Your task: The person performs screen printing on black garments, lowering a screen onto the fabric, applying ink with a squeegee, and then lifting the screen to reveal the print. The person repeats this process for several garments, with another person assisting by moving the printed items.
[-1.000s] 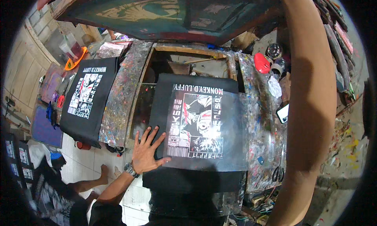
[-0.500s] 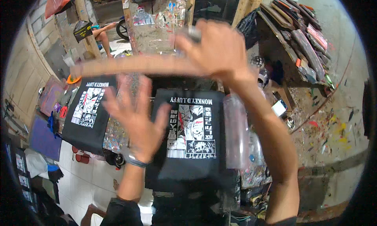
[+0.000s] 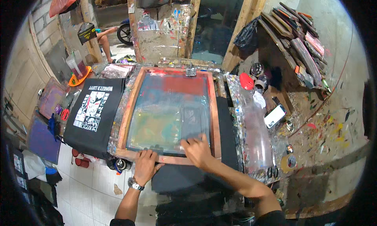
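In the head view, your left hand (image 3: pixel 145 167) lies over the screen's (image 3: pixel 169 108) near bar, left of centre; whether it grips, you cannot tell. Your right hand (image 3: pixel 197 150) has bent fingers at the near right of the mesh; its hold is unclear too. The screen covers part of black cloth (image 3: pixel 176 179) on the table (image 3: pixel 237 102). A printed cloth (image 3: pixel 94 108) lies left.
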Demonstrator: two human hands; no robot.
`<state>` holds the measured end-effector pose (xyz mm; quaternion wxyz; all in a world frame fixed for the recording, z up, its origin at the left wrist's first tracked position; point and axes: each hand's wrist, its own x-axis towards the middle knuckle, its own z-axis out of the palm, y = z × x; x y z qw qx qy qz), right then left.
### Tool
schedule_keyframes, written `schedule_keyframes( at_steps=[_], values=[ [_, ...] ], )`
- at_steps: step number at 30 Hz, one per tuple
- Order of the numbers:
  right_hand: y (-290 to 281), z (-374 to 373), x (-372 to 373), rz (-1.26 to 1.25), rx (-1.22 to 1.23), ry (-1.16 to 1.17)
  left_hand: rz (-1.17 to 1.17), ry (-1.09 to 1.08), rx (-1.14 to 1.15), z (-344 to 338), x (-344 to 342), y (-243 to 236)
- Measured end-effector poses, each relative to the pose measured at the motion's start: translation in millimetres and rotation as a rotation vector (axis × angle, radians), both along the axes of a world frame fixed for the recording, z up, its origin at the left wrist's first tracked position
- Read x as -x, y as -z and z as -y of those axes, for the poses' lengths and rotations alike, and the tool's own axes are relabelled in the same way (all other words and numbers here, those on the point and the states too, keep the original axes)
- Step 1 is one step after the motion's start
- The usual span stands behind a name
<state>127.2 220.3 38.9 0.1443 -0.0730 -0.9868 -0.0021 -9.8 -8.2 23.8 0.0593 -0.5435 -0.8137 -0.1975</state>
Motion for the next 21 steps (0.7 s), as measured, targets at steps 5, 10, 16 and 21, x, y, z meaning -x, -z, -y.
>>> schedule_keyframes(
  at_steps=[5, 10, 16, 21],
  values=[
    [-11, -89, 70, 0.023, -0.061, 0.250, 0.025, -0.008, 0.005, 2, 3, 0],
    [1, -118, 66, -0.109, 0.022, -0.069, 0.067, -0.028, -0.052, 4, 9, 10],
    [-35, -168, 124, 0.099, 0.014, 0.069, 0.082, 0.008, -0.048, 0, 11, 12],
    [-13, -154, 97, 0.085, 0.028, 0.075, 0.100, -0.016, -0.088, 0, 9, 19]
  ],
)
